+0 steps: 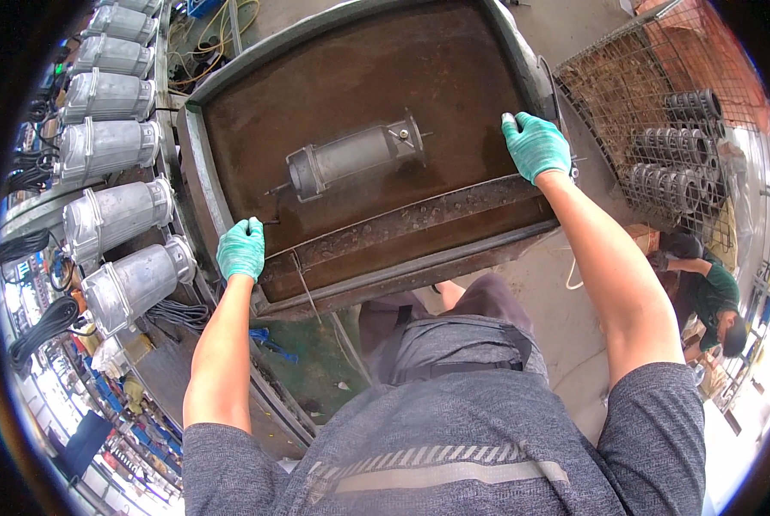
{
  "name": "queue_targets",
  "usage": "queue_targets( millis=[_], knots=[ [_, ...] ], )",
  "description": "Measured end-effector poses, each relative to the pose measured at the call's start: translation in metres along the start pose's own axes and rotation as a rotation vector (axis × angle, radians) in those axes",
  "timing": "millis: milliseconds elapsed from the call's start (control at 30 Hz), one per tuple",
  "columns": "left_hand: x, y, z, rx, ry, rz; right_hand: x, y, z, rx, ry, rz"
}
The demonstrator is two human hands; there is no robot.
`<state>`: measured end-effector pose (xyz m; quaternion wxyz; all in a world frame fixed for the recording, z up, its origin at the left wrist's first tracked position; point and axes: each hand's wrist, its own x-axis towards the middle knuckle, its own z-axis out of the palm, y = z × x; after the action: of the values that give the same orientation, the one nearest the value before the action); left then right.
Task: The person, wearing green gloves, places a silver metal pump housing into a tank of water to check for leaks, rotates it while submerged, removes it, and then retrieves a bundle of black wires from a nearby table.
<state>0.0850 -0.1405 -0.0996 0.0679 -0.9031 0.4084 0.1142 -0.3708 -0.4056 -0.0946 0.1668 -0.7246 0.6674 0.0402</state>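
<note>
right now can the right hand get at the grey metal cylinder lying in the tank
Probably yes. The right hand rests on the tank's rim, and the grey metal cylinder lies in the open middle with nothing over it or between them. It would need a lean inward.

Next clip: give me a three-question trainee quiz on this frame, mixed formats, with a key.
1. True or false: both hands rest on the tank's rim.
2. What lies in the tank? A) a coil of cable B) a grey motor housing C) a wire basket
3. Fill in: both hands wear ____ gloves.

Key:
1. True: left hand and right hand sit on the tank rim.
2. B, the housing.
3. Green.
</note>
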Motion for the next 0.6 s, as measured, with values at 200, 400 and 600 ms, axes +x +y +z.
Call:
queue_targets(
  millis=[200,400,600],
  knots=[
    [0.0003,0.0011,-0.0001,0.005,-0.004,-0.002,0.0006,0.0002,-0.0004,-0.006,-0.008,-0.005],
    [0.0,0.0024,-0.002,-0.004,-0.007,-0.008,0.0017,0.0016,0.0024,0.035,0.012,0.002],
    [0.0,0.0021,-0.0019,0.001,-0.026,-0.02,0.0006,0.0016,0.0012,0.034,0.004,0.001]
  ],
)
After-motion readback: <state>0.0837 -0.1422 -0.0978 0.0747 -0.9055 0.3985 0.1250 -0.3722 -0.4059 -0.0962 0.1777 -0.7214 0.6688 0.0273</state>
